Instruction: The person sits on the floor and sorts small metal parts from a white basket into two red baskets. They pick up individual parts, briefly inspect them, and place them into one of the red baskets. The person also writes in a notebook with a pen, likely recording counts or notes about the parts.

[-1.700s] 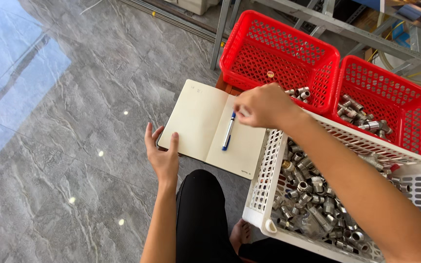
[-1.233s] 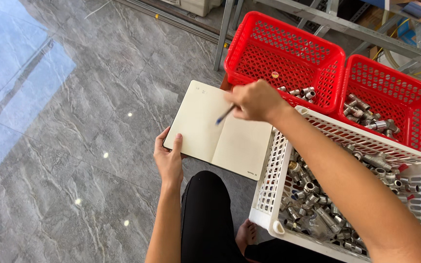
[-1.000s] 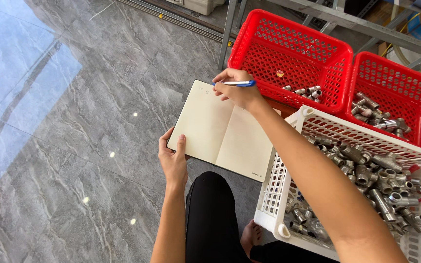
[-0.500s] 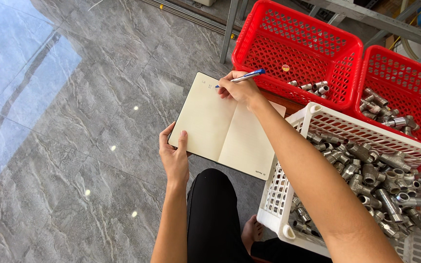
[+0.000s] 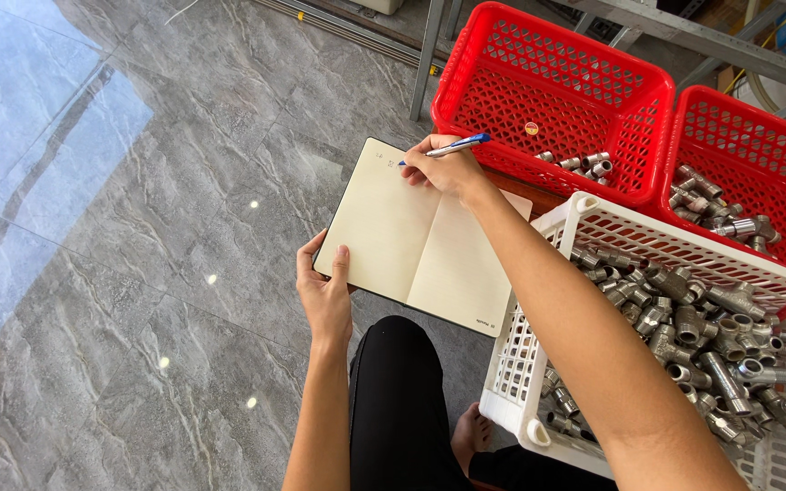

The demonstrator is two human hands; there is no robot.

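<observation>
An open cream-paged notebook (image 5: 402, 238) is held above the grey floor in the middle of the head view. My left hand (image 5: 323, 287) grips its near left corner, thumb on the page. My right hand (image 5: 442, 168) rests on the top of the left page and holds a blue pen (image 5: 448, 147), its tip touching the paper near the upper edge. My right forearm reaches across the white basket's rim.
A white plastic basket (image 5: 584, 215) full of metal pipe fittings (image 5: 702, 332) stands at the right. Two red baskets (image 5: 548, 82) (image 5: 748, 136) with a few fittings sit behind it. Polished grey marble floor (image 5: 120, 255) spreads to the left. My black-trousered knee (image 5: 402, 400) is below the notebook.
My right hand has moved with the pen from the notebook's middle fold up to the top of the left page, the pen tip now down on the paper. The left hand has kept its hold.
</observation>
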